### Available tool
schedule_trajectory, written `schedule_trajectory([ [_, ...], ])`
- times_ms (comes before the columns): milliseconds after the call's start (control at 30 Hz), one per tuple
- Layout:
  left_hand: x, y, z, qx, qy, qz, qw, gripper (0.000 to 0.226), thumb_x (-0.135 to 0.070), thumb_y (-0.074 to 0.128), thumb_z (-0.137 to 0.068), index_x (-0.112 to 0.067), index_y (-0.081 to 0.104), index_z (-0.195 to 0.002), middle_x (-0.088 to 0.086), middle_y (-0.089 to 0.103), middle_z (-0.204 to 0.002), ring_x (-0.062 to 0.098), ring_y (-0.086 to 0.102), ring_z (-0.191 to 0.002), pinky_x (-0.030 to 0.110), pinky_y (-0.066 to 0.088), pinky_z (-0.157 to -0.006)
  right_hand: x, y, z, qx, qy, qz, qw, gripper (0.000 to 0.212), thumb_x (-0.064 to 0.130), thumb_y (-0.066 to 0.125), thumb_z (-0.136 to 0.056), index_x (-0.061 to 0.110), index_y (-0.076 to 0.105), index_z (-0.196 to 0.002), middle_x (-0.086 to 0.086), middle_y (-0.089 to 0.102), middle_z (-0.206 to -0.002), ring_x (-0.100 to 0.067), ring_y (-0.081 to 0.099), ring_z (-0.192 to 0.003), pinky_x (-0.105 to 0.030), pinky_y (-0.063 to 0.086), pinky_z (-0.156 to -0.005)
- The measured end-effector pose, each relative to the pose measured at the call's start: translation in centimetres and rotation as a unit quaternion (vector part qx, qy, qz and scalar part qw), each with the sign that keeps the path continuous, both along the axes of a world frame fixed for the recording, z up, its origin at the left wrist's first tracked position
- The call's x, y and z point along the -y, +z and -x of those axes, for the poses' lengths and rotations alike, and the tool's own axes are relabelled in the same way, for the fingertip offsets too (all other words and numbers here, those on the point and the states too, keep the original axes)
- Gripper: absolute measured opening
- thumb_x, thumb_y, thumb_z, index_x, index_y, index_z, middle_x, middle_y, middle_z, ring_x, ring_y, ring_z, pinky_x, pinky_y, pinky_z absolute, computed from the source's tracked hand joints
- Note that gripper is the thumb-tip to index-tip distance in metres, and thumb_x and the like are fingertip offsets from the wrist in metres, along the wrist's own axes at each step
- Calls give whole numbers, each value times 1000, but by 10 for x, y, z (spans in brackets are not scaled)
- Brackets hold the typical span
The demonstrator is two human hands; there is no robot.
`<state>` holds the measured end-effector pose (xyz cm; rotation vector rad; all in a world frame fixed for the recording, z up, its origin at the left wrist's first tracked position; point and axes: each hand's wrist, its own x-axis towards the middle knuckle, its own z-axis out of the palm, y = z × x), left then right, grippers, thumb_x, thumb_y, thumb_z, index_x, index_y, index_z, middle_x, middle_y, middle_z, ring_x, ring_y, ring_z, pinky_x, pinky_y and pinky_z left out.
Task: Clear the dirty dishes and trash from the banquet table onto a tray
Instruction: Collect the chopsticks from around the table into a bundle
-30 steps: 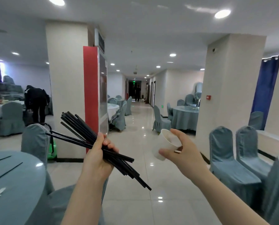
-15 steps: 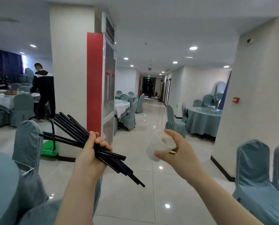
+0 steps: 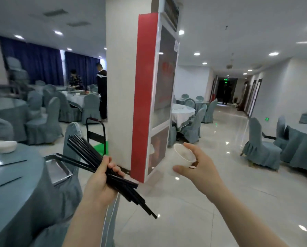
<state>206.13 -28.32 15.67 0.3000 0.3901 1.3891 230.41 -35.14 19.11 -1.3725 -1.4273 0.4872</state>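
Clearing looked partly done: the metal tray (image 3: 57, 169) at the round table's (image 3: 15, 193) edge lay bare, and loose chopsticks (image 3: 5, 183) and a white bowl (image 3: 6, 146) remained on the table beside it. Right of the tray, the left hand (image 3: 99, 184) clenched a bundle of black chopsticks (image 3: 102, 166); further right, the right hand (image 3: 199, 168) grasped a paper cup (image 3: 182, 158), both arms raised.

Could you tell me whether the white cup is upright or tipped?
Tipped: the white cup in the right hand leans, its mouth facing the camera.
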Motion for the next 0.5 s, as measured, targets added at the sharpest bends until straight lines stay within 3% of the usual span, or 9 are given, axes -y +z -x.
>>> schedule_trajectory([
  [67,-35,-4,-4,-6,35,11,999,23,-31,48,-97,-16,51,-79,-8,45,-51,5,45,-40,15,45,-45,-58,-8,-7,-6,36,9,999,72,27,85,-64,41,49,-126,16,60,-111,-5,62,-92,-23,52,-76],
  [167,-97,-11,-8,-5,95,23,995,23,-31,49,-97,-16,51,-80,-8,45,-52,5,45,-40,16,45,-45,-147,-18,-9,17,92,18,995,71,31,84,-64,46,47,-122,20,58,-112,-6,60,-97,-24,52,-76],
  [267,-168,-14,-14,-10,130,20,991,23,-31,49,-97,-16,52,-79,-8,46,-51,5,45,-41,15,44,-47,-239,-23,-2,52,139,5,989,74,35,82,-62,46,45,-125,18,56,-118,-14,57,-106,-39,50,-92],
  [500,-322,-26,-8,-32,199,38,979,19,-32,53,-95,-16,55,-83,-8,48,-54,6,48,-42,19,47,-45,-425,-27,8,78,215,10,974,78,47,80,-63,51,39,-129,31,48,-118,2,50,-106,-23,44,-87],
])
